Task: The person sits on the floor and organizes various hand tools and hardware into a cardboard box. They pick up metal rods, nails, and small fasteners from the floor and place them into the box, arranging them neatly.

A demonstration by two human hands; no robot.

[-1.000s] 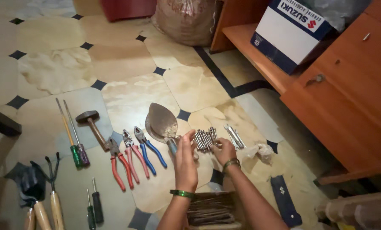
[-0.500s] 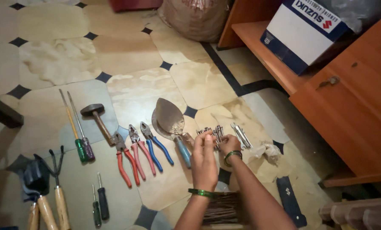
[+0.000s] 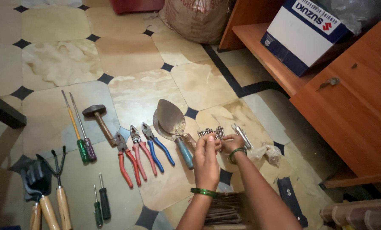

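My left hand [image 3: 206,161], with a green bangle on the wrist, is curled with its fingertips pinched at the near ends of a row of metal bolts [image 3: 211,132] lying on the tiled floor. My right hand [image 3: 231,144] meets it from the right and pinches the same bolts. Just left of the hands lie two stacked trowels [image 3: 170,118] with a blue handle. Flat metal spanners [image 3: 242,135] lie just right of the bolts.
Three pliers [image 3: 140,150], a hammer [image 3: 97,118], long screwdrivers [image 3: 77,127], small screwdrivers [image 3: 101,204] and wooden-handled garden tools [image 3: 49,187] lie to the left. A bundle of dark rods [image 3: 220,209] sits near me. A wooden cabinet [image 3: 352,102] and a box [image 3: 303,32] stand on the right.
My left hand was raised and open; it has come down to the bolts and closed its fingertips beside my right hand. The view has shifted slightly.
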